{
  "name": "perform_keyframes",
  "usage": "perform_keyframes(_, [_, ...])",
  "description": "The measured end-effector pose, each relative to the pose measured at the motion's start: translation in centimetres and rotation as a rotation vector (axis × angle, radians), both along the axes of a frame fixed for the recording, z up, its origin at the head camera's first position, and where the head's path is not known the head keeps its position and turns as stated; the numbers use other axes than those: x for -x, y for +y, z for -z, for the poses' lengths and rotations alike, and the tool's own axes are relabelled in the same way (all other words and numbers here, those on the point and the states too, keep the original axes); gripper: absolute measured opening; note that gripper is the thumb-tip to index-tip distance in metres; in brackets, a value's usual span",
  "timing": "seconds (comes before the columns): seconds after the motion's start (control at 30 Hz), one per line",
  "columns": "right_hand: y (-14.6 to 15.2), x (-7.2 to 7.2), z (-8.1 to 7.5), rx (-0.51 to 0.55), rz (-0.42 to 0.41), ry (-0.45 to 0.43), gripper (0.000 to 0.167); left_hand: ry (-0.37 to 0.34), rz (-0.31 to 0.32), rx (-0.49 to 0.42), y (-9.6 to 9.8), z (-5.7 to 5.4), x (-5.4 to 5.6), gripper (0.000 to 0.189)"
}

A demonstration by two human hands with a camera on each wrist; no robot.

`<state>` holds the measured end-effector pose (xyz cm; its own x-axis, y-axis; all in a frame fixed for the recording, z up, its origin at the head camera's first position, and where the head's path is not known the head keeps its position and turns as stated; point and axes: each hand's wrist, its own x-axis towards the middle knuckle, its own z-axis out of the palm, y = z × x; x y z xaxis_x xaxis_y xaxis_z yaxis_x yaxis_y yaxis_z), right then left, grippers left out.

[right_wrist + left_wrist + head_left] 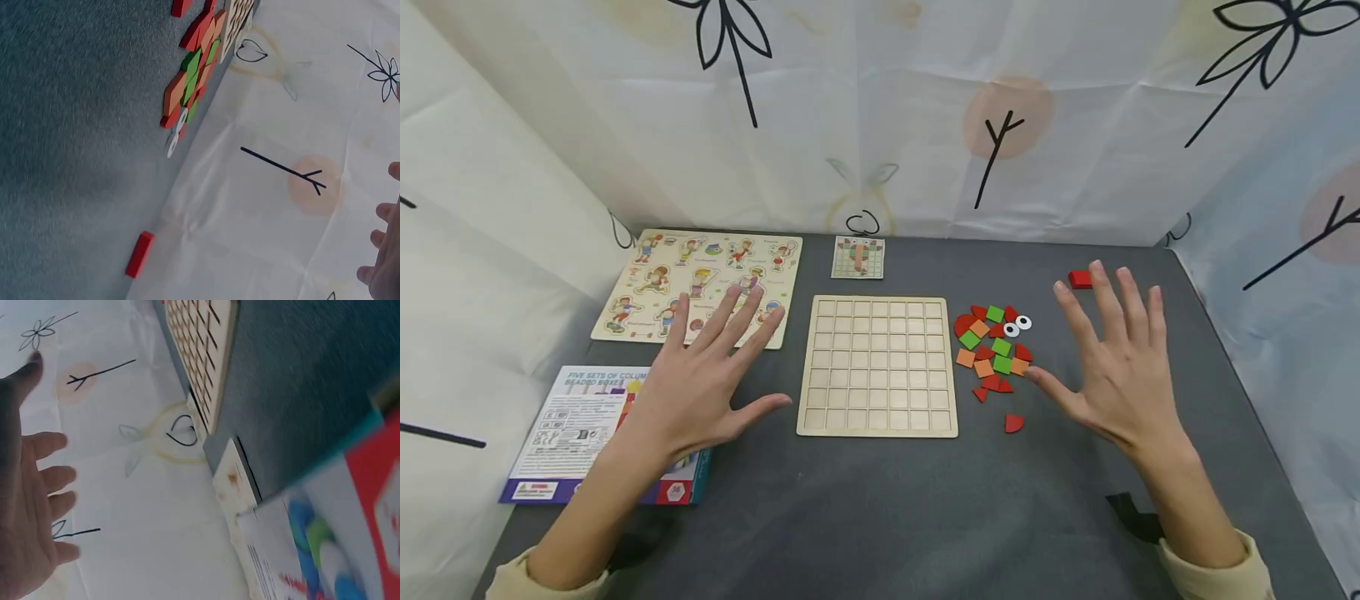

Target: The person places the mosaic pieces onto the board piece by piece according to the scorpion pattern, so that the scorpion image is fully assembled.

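Holds the right hand (1116,379) spread just right of the coloured pieces (1002,347), nearer them than the spread left hand (696,392)

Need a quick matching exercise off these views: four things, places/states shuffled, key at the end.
Things
1. Grid board
2. Pattern card
3. Red block
4. Left hand

Places and states
A. Near the far edge of the table, around its middle
B. Fingers spread, gripping nothing
C. Pale wood, lying between the two hands in the head view
D. On the table's right side, close to the right hand in the head view

Pairs: 1-C, 2-A, 3-D, 4-B
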<state>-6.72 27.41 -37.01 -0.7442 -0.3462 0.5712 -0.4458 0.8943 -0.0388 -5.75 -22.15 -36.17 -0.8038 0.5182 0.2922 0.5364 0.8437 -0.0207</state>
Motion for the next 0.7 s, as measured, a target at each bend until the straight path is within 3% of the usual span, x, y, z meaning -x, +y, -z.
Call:
perform_keyframes(0.23, [-1.0,1.9,1.3,0.132,-0.101,-0.06,0.081,-0.206,0.004,-0.106,2.0,0.9,-1.0,0.088])
perform_keyframes(0.4, [-1.2,3.3,2.2,0.231,-0.112,-0.241,0.067,-0.329,0.021,-0.161,3.2,1.8,-1.5,0.083])
perform_keyframes(0.7, [-0.7,6.9,3.9,0.376,-0.123,-0.502,0.045,-0.506,-0.048,-0.197,4.0,3.3,-1.8,0.072])
